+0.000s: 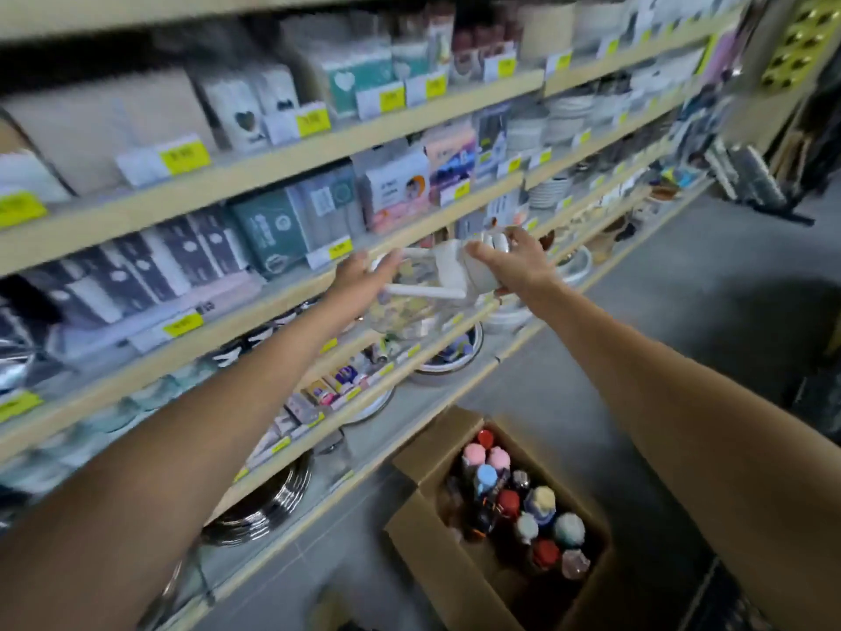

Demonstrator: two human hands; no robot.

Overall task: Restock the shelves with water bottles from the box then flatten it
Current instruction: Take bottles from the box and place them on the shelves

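One head-worn wide-angle camera looked forward and down along a shop aisle, tilted so that the shelves (282, 148) ran slantwise from near left to far right. It sat close to them: the near-left shelf fronts were blurred and large. Both bare forearms reached away from the lens toward the middle. The open cardboard box (423, 535) lay below on the floor, near right. No second view existed.

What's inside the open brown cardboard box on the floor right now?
The brown cardboard box holds upright water bottles, packed close; only their caps show: pink, blue, red, cream, pale green. Their bodies and the box bottom are hidden, so whether there is a lower layer cannot be told.
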